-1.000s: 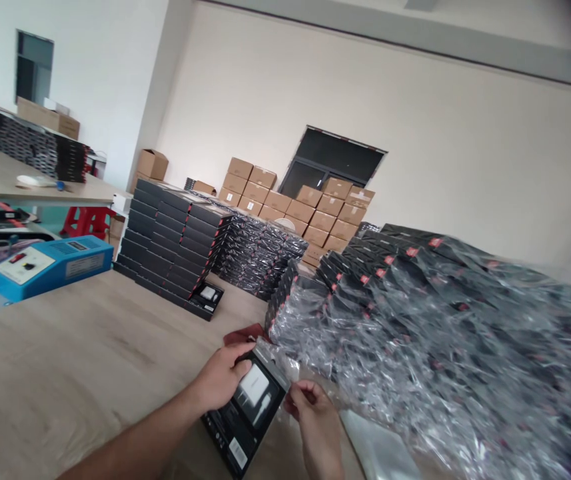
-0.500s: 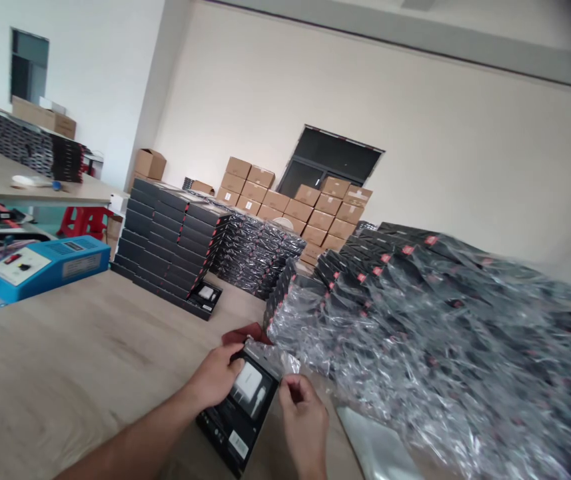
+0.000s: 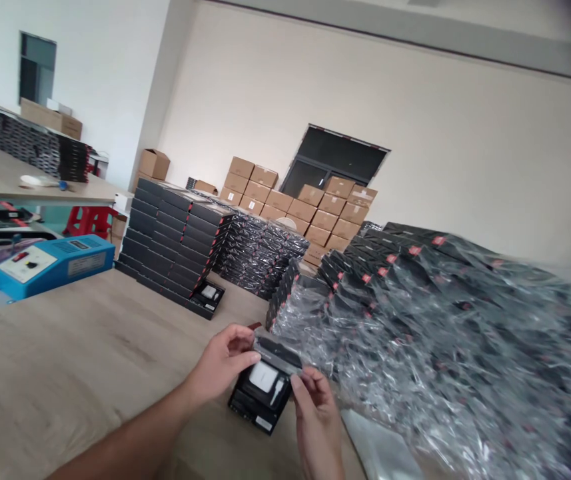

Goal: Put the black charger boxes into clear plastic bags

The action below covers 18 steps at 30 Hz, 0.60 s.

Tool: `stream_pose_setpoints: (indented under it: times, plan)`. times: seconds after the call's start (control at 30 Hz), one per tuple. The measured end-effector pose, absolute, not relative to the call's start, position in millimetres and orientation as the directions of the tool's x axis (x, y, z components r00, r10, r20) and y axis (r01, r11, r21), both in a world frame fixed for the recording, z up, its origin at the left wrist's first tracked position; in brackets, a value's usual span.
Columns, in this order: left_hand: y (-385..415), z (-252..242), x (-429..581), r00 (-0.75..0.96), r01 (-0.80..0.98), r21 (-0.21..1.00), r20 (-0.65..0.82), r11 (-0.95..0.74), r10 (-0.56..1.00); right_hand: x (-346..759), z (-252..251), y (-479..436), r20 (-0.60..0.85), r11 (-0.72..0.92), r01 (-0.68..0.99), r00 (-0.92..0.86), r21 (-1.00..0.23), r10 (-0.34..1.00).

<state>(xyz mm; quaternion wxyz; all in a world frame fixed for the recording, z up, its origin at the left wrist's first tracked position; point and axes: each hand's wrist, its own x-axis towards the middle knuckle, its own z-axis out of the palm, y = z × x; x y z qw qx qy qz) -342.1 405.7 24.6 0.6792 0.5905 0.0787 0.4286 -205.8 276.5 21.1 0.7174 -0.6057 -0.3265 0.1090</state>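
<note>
A black charger box [image 3: 252, 405] is held tilted between my two hands, just above the wooden table. A white charger and a white cable end show in its front, with a label near its lower edge. Clear plastic film [image 3: 285, 352] lies about its far end; how far down it reaches I cannot make out. My left hand [image 3: 222, 365] grips the upper left side, thumb on the front and fingers behind. My right hand [image 3: 318, 407] pinches the right edge, its fingertips partly hidden. To the right lies a flat stack of clear plastic bags [image 3: 380, 443].
Film-wrapped black boxes [image 3: 440, 333] rise in a large pile on the right. Unwrapped black boxes [image 3: 165, 243] stand stacked ahead-left. A blue machine [image 3: 60, 263] sits at the table's [image 3: 90, 360] left edge. Brown cartons [image 3: 285, 203] are piled behind.
The box's near end has swung away, so it looks shorter and more tilted. My left hand has shifted up along its edge. My right hand now grips the box's right edge.
</note>
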Motion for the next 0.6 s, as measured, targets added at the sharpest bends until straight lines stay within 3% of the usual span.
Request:
stream_pose_setpoints:
  times: [0.07, 0.2, 0.27, 0.37, 0.43, 0.6]
  plan:
    - [411, 28, -346, 0.685, -0.444, 0.894, 0.384, -0.062, 0.620, -205, 27, 273, 0.322, 0.241, 0.215, 0.698, -0.946, 0.640]
    - [422, 22, -352, 0.790, -0.248, 0.958, 0.284, -0.141, 0.543, -204, 33, 265, 0.232, 0.069, 0.310, 0.527, -0.948, 0.818]
    - [425, 12, -354, 0.811, -0.075, 0.959, 0.217, -0.272, 0.543, -202, 29, 262, 0.181, -0.021, 0.389, 0.476, -0.921, 0.860]
    - [426, -1, -357, 0.831, 0.183, 0.856, 0.128, -0.484, 0.542, -199, 23, 261, 0.126, -0.062, 0.469, 0.359, -0.881, 0.925]
    - [424, 1, -358, 0.846, 0.173, 0.852, 0.129, -0.494, 0.518, -198, 24, 259, 0.151, -0.029, 0.463, 0.347, -0.886, 0.925]
    - [422, 23, -356, 0.813, -0.138, 0.947, 0.275, -0.290, 0.513, -198, 37, 257, 0.248, 0.013, 0.440, 0.482, -0.898, 0.840]
